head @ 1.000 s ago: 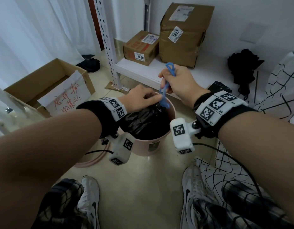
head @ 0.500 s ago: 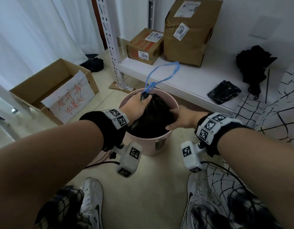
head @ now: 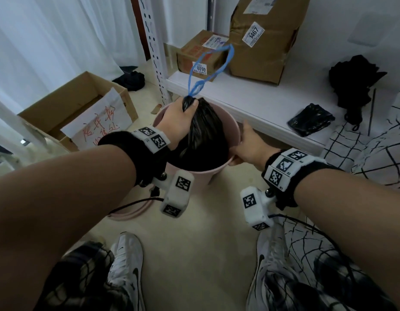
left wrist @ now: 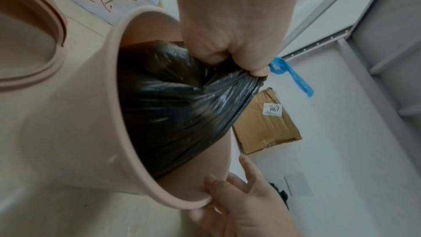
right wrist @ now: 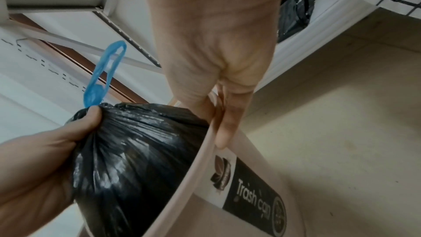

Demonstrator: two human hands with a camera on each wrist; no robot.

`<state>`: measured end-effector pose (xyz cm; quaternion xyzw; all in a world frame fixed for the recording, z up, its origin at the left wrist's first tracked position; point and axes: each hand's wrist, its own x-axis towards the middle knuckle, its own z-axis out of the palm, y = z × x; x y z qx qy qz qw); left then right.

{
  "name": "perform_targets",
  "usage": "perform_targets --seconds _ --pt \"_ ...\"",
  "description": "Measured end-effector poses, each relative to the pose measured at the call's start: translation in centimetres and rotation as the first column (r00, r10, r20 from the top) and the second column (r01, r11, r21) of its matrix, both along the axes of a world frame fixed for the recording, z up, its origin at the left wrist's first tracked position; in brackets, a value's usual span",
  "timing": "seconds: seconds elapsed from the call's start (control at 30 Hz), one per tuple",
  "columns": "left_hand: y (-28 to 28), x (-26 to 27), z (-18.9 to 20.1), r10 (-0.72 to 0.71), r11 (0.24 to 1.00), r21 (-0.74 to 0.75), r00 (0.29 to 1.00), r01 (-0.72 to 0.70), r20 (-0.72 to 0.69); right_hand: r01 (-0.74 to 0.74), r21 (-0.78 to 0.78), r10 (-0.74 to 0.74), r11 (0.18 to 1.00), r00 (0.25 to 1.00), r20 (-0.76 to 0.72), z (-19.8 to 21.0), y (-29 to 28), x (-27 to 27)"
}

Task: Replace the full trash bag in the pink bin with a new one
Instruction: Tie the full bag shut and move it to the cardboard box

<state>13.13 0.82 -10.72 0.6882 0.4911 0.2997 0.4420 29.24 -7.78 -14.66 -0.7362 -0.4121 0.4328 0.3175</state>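
Observation:
The pink bin (head: pixel 236 131) (left wrist: pixel 75 132) (right wrist: pixel 230 210) stands on the floor before the low shelf. A full black trash bag (head: pixel 203 133) (left wrist: pixel 173 107) (right wrist: pixel 136 159) rises out of it, its neck gathered. My left hand (head: pixel 183 113) (left wrist: pixel 234 46) (right wrist: pixel 45 150) grips that neck, and the blue drawstring loop (head: pixel 208 68) (left wrist: pixel 289 75) (right wrist: pixel 104 73) sticks up above the fist. My right hand (head: pixel 250 144) (left wrist: pixel 239 205) (right wrist: pixel 218 82) holds the bin's right rim, thumb inside and fingers outside. A folded black bag (head: pixel 311 118) lies on the shelf.
The white shelf (head: pixel 257 102) carries two cardboard parcels (head: pixel 264 34) and a black umbrella (head: pixel 354 79). An open cardboard box (head: pixel 77 108) with a handwritten sheet sits on the floor at left. The bin's pink lid ring (left wrist: pixel 34 42) lies beside the bin. My shoes (head: pixel 127 261) are near.
My right hand let go of the blue drawstring and moved down to the bin's right rim. My left hand closed round the bag's neck and has drawn the bag upward.

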Motion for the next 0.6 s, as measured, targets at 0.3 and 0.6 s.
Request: perform_targets --seconds 0.3,0.6 --pt "0.0 1.1 0.9 -0.068 0.997 -0.025 0.993 0.071 0.096 -0.116 0.056 0.095 0.992 0.953 0.289 -0.4 2.7 -1.5" --pt "2.1 -1.1 2.8 -0.063 0.992 0.115 0.991 0.05 0.117 0.027 -0.084 0.0 0.996 0.95 0.311 -2.6 1.4 2.3"
